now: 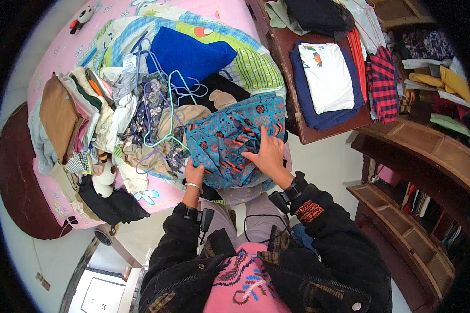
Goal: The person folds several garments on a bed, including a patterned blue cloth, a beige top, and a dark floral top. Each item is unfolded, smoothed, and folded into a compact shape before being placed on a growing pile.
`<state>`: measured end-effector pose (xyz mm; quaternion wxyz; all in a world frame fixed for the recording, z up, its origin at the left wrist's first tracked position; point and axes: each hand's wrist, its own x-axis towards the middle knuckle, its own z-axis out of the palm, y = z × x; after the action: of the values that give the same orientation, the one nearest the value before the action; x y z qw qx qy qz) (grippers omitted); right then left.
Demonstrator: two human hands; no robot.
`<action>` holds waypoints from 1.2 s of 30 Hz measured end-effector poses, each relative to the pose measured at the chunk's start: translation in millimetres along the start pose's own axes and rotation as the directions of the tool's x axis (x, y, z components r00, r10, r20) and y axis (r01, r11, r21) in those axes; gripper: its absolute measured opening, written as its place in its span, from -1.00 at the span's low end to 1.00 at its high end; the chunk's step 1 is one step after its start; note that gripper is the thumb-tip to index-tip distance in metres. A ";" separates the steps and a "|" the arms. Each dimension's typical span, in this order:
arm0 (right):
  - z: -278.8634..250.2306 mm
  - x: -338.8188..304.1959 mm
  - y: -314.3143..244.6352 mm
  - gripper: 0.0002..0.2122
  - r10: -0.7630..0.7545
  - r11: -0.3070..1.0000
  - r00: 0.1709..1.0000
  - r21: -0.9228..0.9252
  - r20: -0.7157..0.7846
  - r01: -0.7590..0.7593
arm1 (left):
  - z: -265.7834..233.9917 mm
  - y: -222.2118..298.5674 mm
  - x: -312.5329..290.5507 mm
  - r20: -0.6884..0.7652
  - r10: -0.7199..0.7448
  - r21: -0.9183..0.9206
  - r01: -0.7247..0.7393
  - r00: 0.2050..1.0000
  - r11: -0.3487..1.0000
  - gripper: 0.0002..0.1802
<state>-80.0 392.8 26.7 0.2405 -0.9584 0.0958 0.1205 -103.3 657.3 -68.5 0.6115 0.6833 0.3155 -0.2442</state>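
A teal garment with an orange and black geometric print lies bunched at the near edge of the bed. My left hand is closed on its near left edge, thumb on top and fingers tucked out of sight. With thumb and fingers apart, my right hand rests on the right part of the cloth. Just left of the garment, a mint-green hanger and purple hangers lie tangled over a dark floral garment. Whether the teal piece is trousers or a top, I cannot tell.
Folded clothes stand in a row at the bed's left, near a white plush toy. A blue cloth lies beyond the hangers. On the right, a brown table bears a folded white T-shirt, beside wooden shelves.
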 end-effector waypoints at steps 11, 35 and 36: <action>-10.1 39.7 3.5 -0.68 -0.260 0.962 0.944 0.032 -0.201 0.272 | -7.8 8.1 1.2 0.172 -0.050 -0.103 0.068 0.984 0.992 -0.82; 62.6 8.2 -132.1 -0.43 -0.308 0.191 0.883 0.932 0.355 -0.308 | -50.2 147.5 -83.6 0.203 -0.044 -0.082 0.062 0.978 0.995 -0.43; 63.1 11.0 -127.4 -0.45 -0.268 0.225 0.846 0.884 0.461 -0.410 | -40.7 146.4 -82.3 0.239 -0.007 -0.114 0.035 0.971 0.993 -0.42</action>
<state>-50.4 532.3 25.5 0.7915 -0.5161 0.1256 0.3023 -54.7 678.9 95.8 0.6814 0.6087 0.2608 -0.3117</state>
